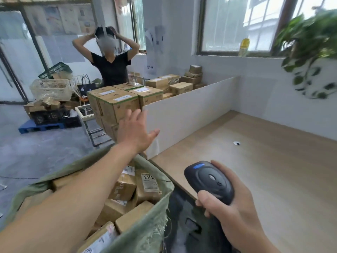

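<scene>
My right hand (pixel 235 214) grips a black handheld barcode scanner (pixel 209 180) with a blue button, held near the front edge of the wooden table (pixel 264 170). My left hand (pixel 135 131) is stretched forward with straight, spread fingers, holding nothing, in the air above a green woven sack (pixel 145 232). The sack stands open at the lower left and holds several small cardboard parcels (pixel 125 187) with white labels.
A white partition board (pixel 191 110) runs along the table's left side. Behind it stand stacked cardboard boxes (pixel 118 101). A person in a black shirt (pixel 111 68) stands beyond them with both hands raised. Crates and baskets (pixel 51 88) sit at left; a plant (pixel 310 52) hangs at right.
</scene>
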Demonstrator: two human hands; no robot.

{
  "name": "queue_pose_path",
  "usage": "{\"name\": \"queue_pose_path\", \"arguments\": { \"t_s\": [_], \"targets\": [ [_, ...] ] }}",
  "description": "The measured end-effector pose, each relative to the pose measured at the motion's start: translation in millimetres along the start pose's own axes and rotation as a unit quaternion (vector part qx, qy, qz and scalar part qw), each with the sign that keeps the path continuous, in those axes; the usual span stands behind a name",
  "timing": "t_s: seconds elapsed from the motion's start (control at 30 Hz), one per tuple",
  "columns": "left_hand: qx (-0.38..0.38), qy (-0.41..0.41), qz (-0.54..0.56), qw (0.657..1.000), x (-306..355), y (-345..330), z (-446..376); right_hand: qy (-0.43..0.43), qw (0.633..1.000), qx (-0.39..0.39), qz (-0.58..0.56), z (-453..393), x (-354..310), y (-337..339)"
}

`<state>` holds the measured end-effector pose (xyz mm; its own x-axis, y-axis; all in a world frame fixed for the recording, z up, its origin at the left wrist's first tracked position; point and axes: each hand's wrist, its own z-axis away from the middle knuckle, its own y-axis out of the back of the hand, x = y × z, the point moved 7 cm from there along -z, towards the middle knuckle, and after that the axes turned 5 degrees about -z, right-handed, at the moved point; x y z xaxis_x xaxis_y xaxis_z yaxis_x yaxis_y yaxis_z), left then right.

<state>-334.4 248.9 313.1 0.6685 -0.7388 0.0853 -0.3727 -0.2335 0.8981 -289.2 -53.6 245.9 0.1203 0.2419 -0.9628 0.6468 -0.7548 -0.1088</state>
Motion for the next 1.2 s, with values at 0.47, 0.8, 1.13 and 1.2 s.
{"name": "queue_pose_path", "arguments": {
  "t_s": [0.47, 0.8, 1.13, 1.2],
  "targets": [
    [-0.083, -0.231, 0.082, 0.966, 375, -11, 146, 0.041, 0.975, 0.210, 0.055, 169, -89, 278],
    [-0.114, -0.378, 0.130, 0.910, 604, -11, 224, 0.040, 0.923, 0.379, 0.055, 267, -131, 424],
    [-0.156, -0.512, 0.186, 0.824, 823, -31, 311, 0.042, 0.853, 0.507, 0.114, 336, -152, 557],
    [-0.171, -0.535, 0.191, 0.805, 863, -38, 329, 0.047, 0.837, 0.529, 0.131, 344, -157, 582]
  ]
}}
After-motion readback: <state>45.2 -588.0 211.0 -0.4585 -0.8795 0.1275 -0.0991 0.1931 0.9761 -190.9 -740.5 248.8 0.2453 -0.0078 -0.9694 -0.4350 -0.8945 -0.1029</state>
